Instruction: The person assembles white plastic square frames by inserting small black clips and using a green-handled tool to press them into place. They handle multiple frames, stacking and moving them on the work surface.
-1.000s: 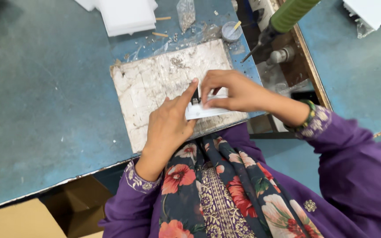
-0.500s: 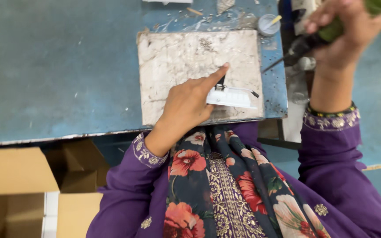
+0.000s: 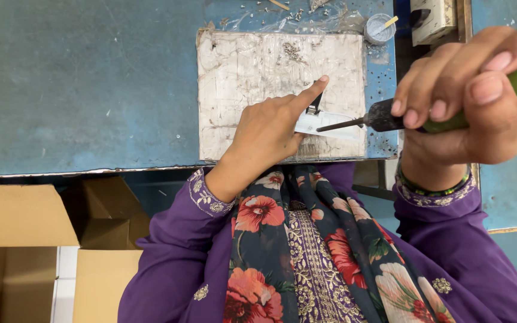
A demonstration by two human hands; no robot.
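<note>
Worn blue worktable (image 3: 79,90), cardboard boxes (image 3: 19,239) below

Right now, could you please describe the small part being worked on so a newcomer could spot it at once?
Find the blue workbench and the worn whitish board on it. Near the board's lower right lies a small white flat part with a black clip, pinned by the left hand; the tool bit held in the right hand points at it.

Your left hand (image 3: 267,128) reaches forward from a bent wrist, palm down, index finger stretched out straight and pressing down at its tip while the other fingers curl under. Your left forearm angles up from the lower left in a purple sleeve. Your right hand (image 3: 468,98) is raised close to the camera, fingers and thumb wrapped tight in a fist-like grip, wrist below it.
</note>
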